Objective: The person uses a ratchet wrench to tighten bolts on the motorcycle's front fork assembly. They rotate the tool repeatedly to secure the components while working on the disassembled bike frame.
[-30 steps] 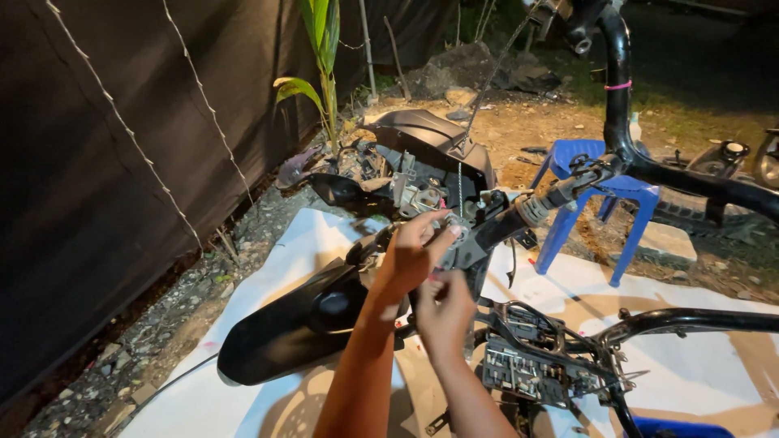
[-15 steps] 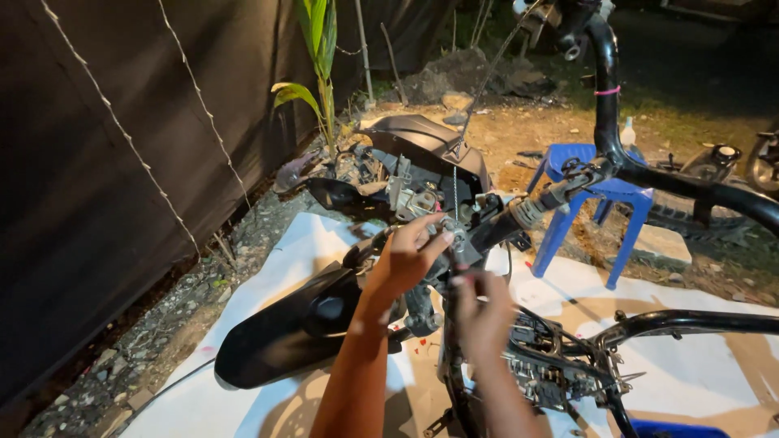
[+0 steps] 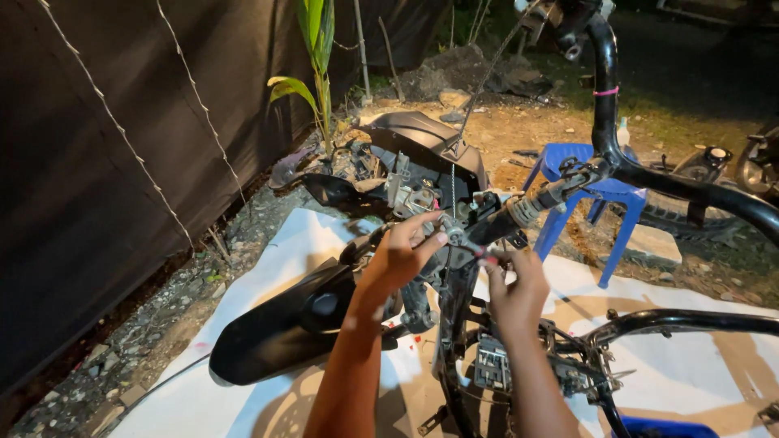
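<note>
Pinched a small metal fitting (image 3: 453, 235) on the handlebar (image 3: 519, 212) with left hand (image 3: 399, 255), right hand (image 3: 515, 285) fingers curled just beneath, near black fender (image 3: 280, 328).

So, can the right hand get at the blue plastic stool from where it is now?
Probably not. The right hand is at the motorcycle's steering column, and the handlebar lies between it and the blue stool, which stands farther away on the ground.
</note>
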